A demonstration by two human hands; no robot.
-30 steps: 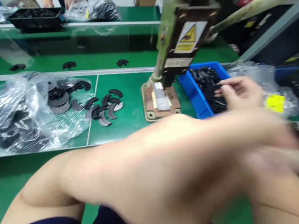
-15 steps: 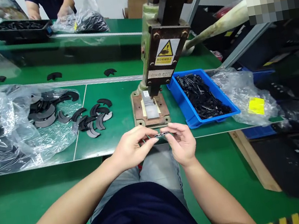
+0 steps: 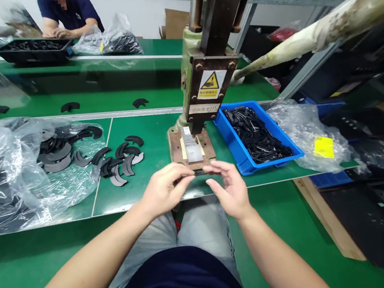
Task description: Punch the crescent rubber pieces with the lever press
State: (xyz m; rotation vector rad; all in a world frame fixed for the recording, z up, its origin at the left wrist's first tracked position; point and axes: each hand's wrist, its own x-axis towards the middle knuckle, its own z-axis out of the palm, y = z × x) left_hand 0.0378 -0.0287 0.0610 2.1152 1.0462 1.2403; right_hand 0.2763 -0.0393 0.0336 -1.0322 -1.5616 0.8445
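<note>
My left hand (image 3: 170, 187) pinches a small dark part (image 3: 199, 172) between thumb and fingertips, just in front of the press base. My right hand (image 3: 231, 189) is at the part's other end, its fingertips at or very near it and its thumb spread away. Whether those fingertips touch the part I cannot tell. Beyond both hands stands the green arbor press (image 3: 196, 79), with a pale metal block (image 3: 193, 152) on its base (image 3: 176, 151). Fingers partly cover the held part.
Right of the press is a blue bin (image 3: 240, 158) of thin black parts, beside a plastic bag (image 3: 307, 129). Curved black pieces (image 3: 121, 163) and a large clear bag (image 3: 15, 168) lie left. A conveyor belt (image 3: 103, 97) carries more pieces. Across it sits a co-worker (image 3: 72, 14).
My right thumb has moved away from the small part, while my left hand keeps hold of it. The view has tilted up a little. The co-worker's hands have come together.
</note>
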